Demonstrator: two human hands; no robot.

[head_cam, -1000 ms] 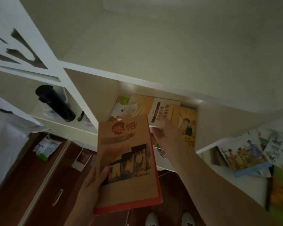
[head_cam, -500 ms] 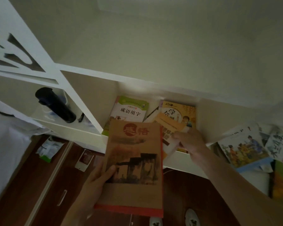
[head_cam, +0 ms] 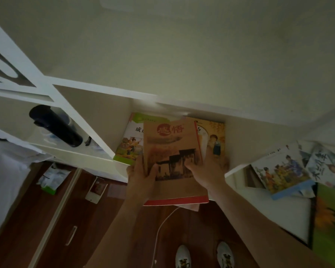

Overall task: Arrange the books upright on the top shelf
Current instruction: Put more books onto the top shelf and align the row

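A tan book with a red edge and a drawing of old houses (head_cam: 170, 144) is held half inside a white shelf compartment (head_cam: 97, 109). My left hand (head_cam: 141, 175) grips its lower left side, thumb on the cover. On its lower right side, my right hand (head_cam: 207, 169) presses with fingers over the cover. Behind it, a green-edged book (head_cam: 130, 144) shows on the left and a yellow-orange book with a child's picture (head_cam: 215, 138) on the right, both facing out. A thin pink book edge (head_cam: 191, 206) sticks out under the tan book.
A black flask (head_cam: 54, 126) lies in the compartment to the left. Several picture books (head_cam: 280, 169) lie on a lower white surface at the right. Below are a wooden floor, a white cable (head_cam: 161, 229), a packet (head_cam: 52, 176) and my white shoes (head_cam: 183, 256).
The tan book has moved up and right into the compartment, covering the books behind. My right hand left the small orange book and now holds the tan book's right side.
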